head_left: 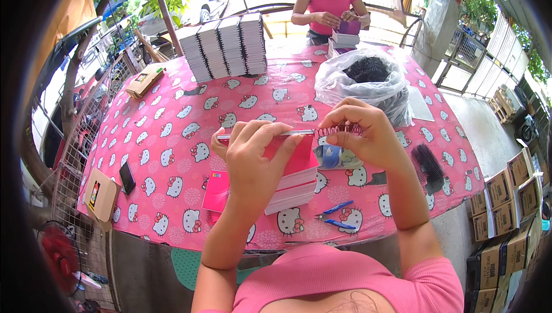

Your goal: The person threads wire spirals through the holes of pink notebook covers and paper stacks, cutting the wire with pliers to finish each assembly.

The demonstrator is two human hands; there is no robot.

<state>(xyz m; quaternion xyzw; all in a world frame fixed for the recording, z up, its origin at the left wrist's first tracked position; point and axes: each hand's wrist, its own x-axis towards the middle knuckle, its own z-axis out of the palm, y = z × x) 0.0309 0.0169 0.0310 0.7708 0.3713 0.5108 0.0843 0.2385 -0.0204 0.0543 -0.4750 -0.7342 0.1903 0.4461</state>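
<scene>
My left hand [256, 152] is closed on a notebook with a pink cover [298, 156], its top edge tilted up toward me. Pinched in my right hand [365, 132] is a dark red spiral binding coil [345, 129], whose left end meets the notebook's edge. Below the notebook stands a stack of page blocks [294, 191]. Another pink notebook [215, 191] lies left of the stack, partly behind my left forearm. Cutting pliers with blue handles [338, 224] rest on the table near my right forearm. A blue and white packet [336, 157] lies under my right hand.
The pink patterned table [172, 140] bears stacks of spiral notebooks [221, 48], a plastic bag [330, 80] of black coils, loose dark coils [427, 163], a phone [127, 178] and a cardboard box [102, 197]. Opposite, a person [328, 5] handles a purple-covered book. Cartons [500, 215] stand right.
</scene>
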